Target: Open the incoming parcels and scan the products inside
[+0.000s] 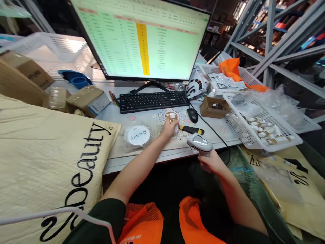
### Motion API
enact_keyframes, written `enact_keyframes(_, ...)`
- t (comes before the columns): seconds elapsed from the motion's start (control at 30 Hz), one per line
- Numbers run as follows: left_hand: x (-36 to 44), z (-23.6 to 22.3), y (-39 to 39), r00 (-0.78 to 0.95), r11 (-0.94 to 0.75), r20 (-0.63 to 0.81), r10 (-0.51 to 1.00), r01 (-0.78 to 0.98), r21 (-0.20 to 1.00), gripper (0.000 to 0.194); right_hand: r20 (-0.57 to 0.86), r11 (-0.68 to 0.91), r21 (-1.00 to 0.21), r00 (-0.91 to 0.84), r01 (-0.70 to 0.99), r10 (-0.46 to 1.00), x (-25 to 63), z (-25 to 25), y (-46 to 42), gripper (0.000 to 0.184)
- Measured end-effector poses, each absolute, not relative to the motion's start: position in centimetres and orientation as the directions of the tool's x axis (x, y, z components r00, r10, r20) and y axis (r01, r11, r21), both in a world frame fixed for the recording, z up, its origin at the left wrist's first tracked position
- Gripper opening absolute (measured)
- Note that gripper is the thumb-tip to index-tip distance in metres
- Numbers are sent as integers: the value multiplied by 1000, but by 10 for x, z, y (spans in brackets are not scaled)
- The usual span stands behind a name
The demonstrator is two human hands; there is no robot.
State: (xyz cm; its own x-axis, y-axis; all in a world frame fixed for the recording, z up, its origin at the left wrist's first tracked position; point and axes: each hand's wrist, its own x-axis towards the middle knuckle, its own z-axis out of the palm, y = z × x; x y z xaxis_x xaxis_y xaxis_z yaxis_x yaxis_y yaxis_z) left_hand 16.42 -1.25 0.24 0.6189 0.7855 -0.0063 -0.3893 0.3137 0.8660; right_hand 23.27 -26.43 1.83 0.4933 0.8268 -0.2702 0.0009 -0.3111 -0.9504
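Observation:
Above the printed desk mat, my left hand [169, 127] is closed around a small bottle with a white cap [172, 115] and a gold band. Most of its body is hidden by my fingers. Gripped by its handle in my right hand [212, 162] is a grey and white barcode scanner [200, 142], its head angled toward the desk over the front edge. A black and yellow utility knife [191, 129] lies between the two hands. Left of my left hand sits a round white item marked "beauty" [137, 136], wrapped in bubble wrap.
Behind the hands are a keyboard [153, 101], a mouse [192, 115] and a monitor [147, 40]. At right, a white basket [275, 145] holds small bottles, near a little cardboard box [214, 107]. A large cream mailer bag [50, 159] and cardboard boxes [87, 98] crowd the left.

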Motion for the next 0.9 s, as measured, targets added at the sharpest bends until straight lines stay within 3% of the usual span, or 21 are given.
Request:
enact_keyframes(0.07,163,3,-13,629,325,-23,777,-369,871,34,-315,-361,-933,492,-2,812,242,24,-271,17)
enact_keyframes(0.2,163,4,-14,663,402,-98,742,-324,856,37,-263,-401,-915,695,40,669,294,33,-273,41)
enact_keyframes(0.33,161,6,-18,718,522,-196,668,-264,811,62,-220,-508,-845,756,168,616,366,32,-251,41)
enact_keyframes(0.47,154,12,-25,820,592,-224,526,-164,789,81,-44,-605,-697,821,383,570,400,27,-229,35)
enact_keyframes(0.53,150,14,-27,870,576,-183,458,-134,806,77,166,-634,-567,828,525,536,391,28,-222,42)
enact_keyframes(0.6,147,14,-28,922,499,-109,373,-100,861,76,360,-549,-509,743,664,565,365,29,-214,53)
enact_keyframes(0.67,145,12,-29,966,402,-50,254,-58,914,83,344,-368,-587,633,722,694,331,31,-208,60)
enact_keyframes(0.77,143,8,-31,991,337,-50,126,4,942,92,116,-193,-796,458,573,881,286,31,-200,52)
enact_keyframes(0.83,143,5,-30,986,315,-63,156,11,949,92,69,-142,-889,434,436,898,272,29,-197,48)
enact_keyframes(0.9,145,4,-28,951,276,-82,297,-3,961,82,85,-93,-942,495,322,865,275,29,-197,52)
